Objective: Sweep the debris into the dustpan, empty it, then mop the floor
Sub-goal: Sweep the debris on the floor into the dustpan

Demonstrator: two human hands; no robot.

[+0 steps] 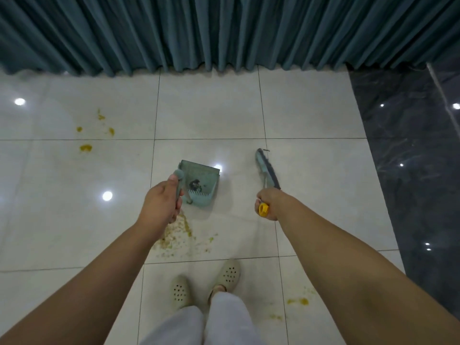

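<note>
My left hand grips the upright handle of a light-blue dustpan, which stands on the white tiles with a small dark clump of dirt inside. My right hand grips the handle of a broom just above its yellow end cap; the bristle head hangs out to the right of the pan. A patch of yellowish crumbs lies on the floor just behind the pan, near my left wrist. Yellow stains mark the tiles far left, and another yellow smear lies near my right foot.
A teal curtain hangs along the far edge of the floor. Dark marble flooring runs down the right side. My feet in beige clogs stand below the crumb patch. Ceiling lights reflect on the glossy tiles.
</note>
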